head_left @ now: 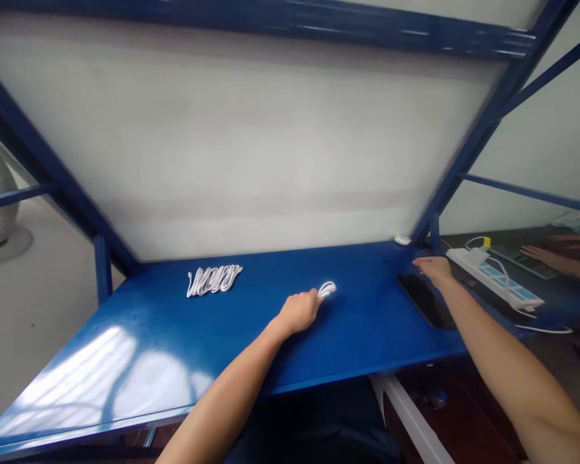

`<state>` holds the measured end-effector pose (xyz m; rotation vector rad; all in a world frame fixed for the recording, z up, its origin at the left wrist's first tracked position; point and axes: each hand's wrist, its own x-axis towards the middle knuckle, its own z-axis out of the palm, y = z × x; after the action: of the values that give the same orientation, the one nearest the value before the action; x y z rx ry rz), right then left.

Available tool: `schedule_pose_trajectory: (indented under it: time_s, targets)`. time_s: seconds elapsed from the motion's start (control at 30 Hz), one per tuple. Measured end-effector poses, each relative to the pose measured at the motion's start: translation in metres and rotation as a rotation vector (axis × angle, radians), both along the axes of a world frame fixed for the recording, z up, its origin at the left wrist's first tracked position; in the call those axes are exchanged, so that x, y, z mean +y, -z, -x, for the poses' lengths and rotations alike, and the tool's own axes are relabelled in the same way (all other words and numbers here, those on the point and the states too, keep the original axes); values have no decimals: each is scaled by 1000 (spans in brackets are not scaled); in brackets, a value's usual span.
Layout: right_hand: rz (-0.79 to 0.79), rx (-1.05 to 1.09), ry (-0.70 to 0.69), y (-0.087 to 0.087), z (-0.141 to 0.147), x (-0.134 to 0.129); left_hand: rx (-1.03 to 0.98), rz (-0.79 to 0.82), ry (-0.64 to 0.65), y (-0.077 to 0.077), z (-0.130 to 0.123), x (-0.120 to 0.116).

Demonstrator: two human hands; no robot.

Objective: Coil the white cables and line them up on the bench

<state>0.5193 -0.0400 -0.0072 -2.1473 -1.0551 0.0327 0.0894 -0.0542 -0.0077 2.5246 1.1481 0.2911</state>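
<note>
Forearms enter from the lower edge of the view, both reaching across a blue-painted steel worktop (367, 341). Left hand (297, 314): fingers (313, 299) curled narrow around a small coiled white cable (327, 289), its loops protruding past the fingertips. Right hand (432, 269): fingers (421, 262) extended and relaxed, holding nothing visible, just beyond a black touchscreen device (424, 299) lying flat on the worktop; contact with it cannot be determined. A bundled white cable (214, 280) lies well left of both hands. A small white fitting (402, 240) sits at the far worktop edge. Right of the worktop, a white power strip (493, 279) lies on a dark surface, with a co-worker's hand (541, 256) beyond it. No object stands between the hands.
</note>
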Motion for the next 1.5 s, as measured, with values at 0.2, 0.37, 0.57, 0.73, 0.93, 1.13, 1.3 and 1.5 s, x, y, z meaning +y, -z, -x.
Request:
schedule_pose_trajectory:
  time_s: [0.2, 0.37, 0.57, 0.73, 0.93, 1.13, 1.3, 1.5]
  targets:
    - [-204, 414, -402, -21, 143, 22, -740, 553, 0, 5, -9, 5]
    - [-205, 259, -841, -11, 264, 15, -1279, 869, -211, 8, -10, 20]
    - [-189, 317, -903, 6, 282, 8, -1233, 893, -348, 8, -3, 27]
    - [-221, 354, -918, 11, 278, 6, -1228, 983, -265, 4, -1, 24]
    - [-175, 353, -989, 10, 276, 3, -1171, 969, -271, -6, 6, 26]
    - [-126, 318, -1058, 6, 272, 1, -1055, 827, -158, -6, 13, 30]
    - [-136, 599, -901, 10, 273, 8, -750, 499, -45, -3, 17, 29]
    - [-129, 1014, -876, 7, 275, 6, -593, 324, 106, -8, 13, 14]
